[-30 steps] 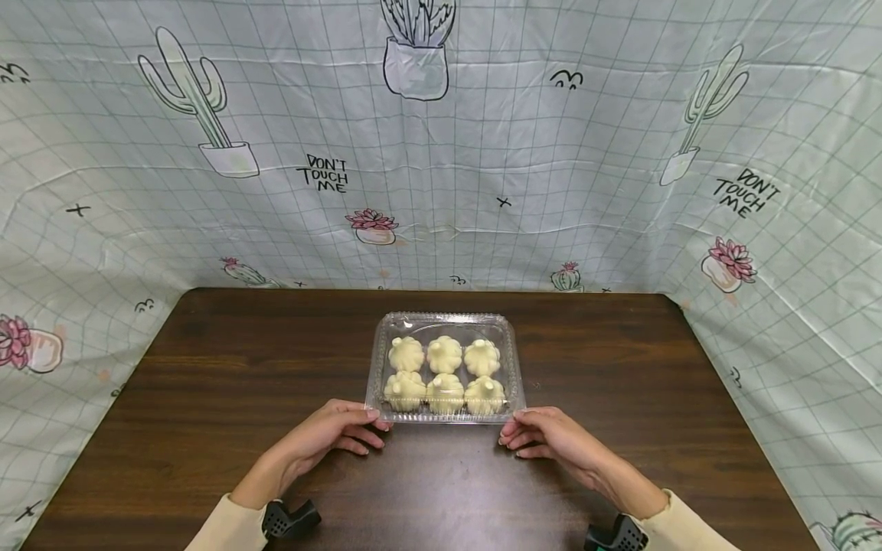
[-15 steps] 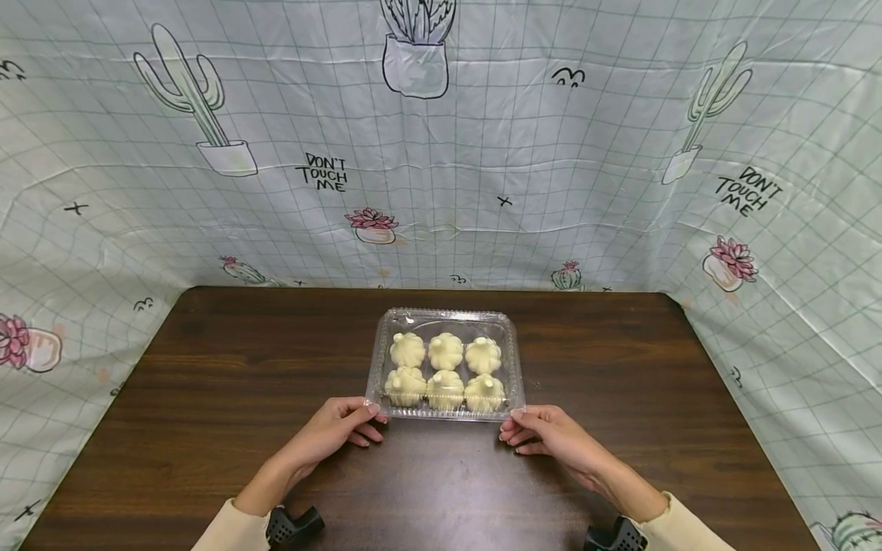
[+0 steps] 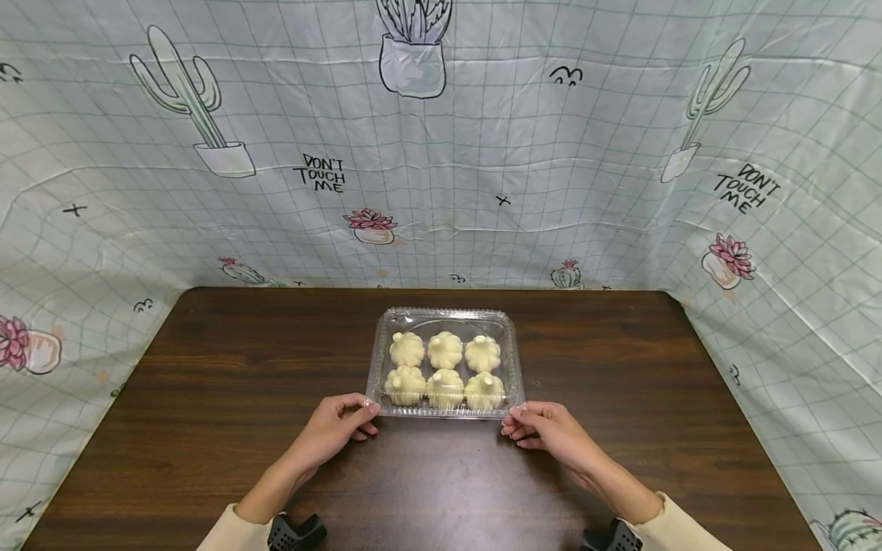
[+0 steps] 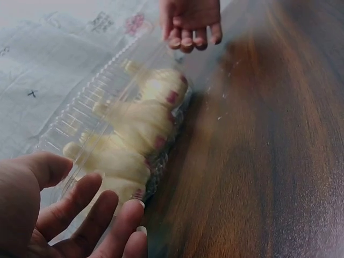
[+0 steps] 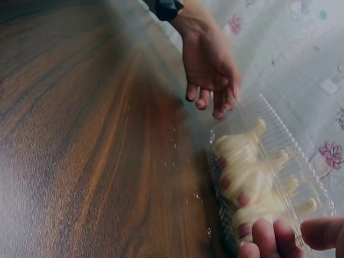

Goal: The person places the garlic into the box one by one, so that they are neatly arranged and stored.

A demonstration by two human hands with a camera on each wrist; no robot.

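A clear plastic clamshell container [image 3: 446, 314] stands near the middle of the table, its lid over two rows of pale, ribbed pieces [image 3: 445, 350] shaped like garlic bulbs. Purple patches mark the lower sides of these pieces [image 4: 141, 126] in the left wrist view. My left hand [image 3: 334, 425] pinches the container's near left corner at the rim between thumb and fingers, the other fingers loosely bent below. At the near right corner, my right hand [image 3: 550, 429] pinches the rim the same way. The right wrist view shows the right fingertips [image 5: 284, 236] right at the rim.
The dark wood-grain table [image 3: 441, 490] extends on all sides of the container. A pale grid-patterned cloth [image 3: 448, 176] with cactus drawings hangs behind the table and along both sides. Black wrist cameras [image 3: 296, 532] sit at both cuffs.
The container has shifted very slightly away from me, and both hands have moved with it. The left hand's lower fingers have drawn in a little. Both hands keep their hold on the near corners.
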